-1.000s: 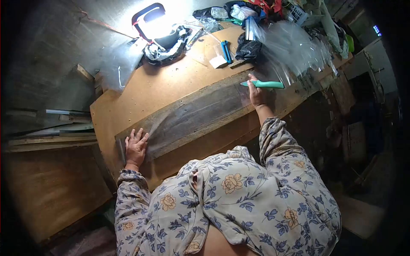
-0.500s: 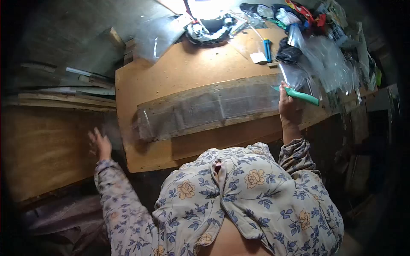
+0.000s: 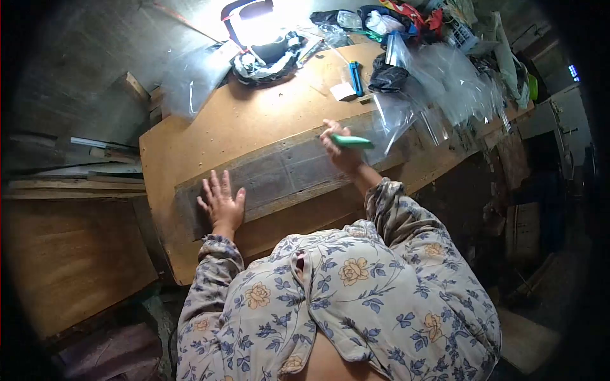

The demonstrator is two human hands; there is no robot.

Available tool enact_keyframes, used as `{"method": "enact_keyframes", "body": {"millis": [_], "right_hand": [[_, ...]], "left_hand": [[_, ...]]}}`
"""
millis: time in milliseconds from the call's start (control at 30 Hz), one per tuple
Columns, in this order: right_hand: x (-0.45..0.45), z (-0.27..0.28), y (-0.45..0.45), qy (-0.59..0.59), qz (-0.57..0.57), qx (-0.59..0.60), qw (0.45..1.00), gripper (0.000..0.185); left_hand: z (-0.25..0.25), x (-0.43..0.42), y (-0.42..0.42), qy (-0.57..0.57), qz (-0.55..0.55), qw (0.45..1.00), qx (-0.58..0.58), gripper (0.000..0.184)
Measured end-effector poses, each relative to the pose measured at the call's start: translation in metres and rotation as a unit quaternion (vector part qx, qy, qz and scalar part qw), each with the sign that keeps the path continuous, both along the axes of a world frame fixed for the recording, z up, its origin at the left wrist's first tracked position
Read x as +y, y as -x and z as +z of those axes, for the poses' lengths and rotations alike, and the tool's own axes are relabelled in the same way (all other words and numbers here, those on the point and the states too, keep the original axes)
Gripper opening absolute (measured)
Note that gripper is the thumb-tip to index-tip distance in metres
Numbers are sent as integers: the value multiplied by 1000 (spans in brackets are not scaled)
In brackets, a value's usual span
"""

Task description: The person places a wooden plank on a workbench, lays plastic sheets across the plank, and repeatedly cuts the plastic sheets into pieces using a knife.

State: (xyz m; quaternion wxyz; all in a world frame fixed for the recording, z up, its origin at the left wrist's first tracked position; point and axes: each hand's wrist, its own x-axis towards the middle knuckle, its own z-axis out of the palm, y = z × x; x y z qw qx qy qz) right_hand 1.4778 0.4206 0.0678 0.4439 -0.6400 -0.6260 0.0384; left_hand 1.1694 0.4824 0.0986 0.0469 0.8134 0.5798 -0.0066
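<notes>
In our right hand (image 3: 341, 152) we hold the knife (image 3: 353, 142), with the fingers closed around its green handle. The handle's end points to the right, and the blade is too blurred for us to describe. This grip is over the right part of the long grey board (image 3: 279, 176); we cannot tell if the knife touches it. Just to the right of the grip, a clear bag (image 3: 393, 117) lies across the board's end.

To the left of the grip, and nearer to our body, our left hand (image 3: 222, 202) is laid on the board, palm down, with its fingers spread and pinching nothing. The board rests on the brown table (image 3: 248, 120).

Beyond the grip, a blue cutter (image 3: 356, 78) lies beside a white piece (image 3: 342, 92), and a black bag (image 3: 387, 76) is to the right of them. Farther to the right of the grip we have a heap of clear plastic (image 3: 454, 79). Far beyond, to the left, the lit lamp (image 3: 251, 24) shines behind a bowl (image 3: 269, 49).
</notes>
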Motion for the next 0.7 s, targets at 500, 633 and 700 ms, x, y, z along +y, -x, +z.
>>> {"method": "enact_keyframes", "body": {"millis": [500, 633, 700], "right_hand": [[-136, 24, -277, -11, -579, -7, 815, 49], [-105, 79, -221, 9, -419, 63, 906, 43], [-82, 79, -175, -41, -296, 4, 954, 31]], "left_hand": [[1, 7, 56, -11, 17, 998, 55, 63], [0, 7, 55, -17, 21, 998, 62, 63], [-1, 7, 54, -23, 17, 998, 61, 63]]}}
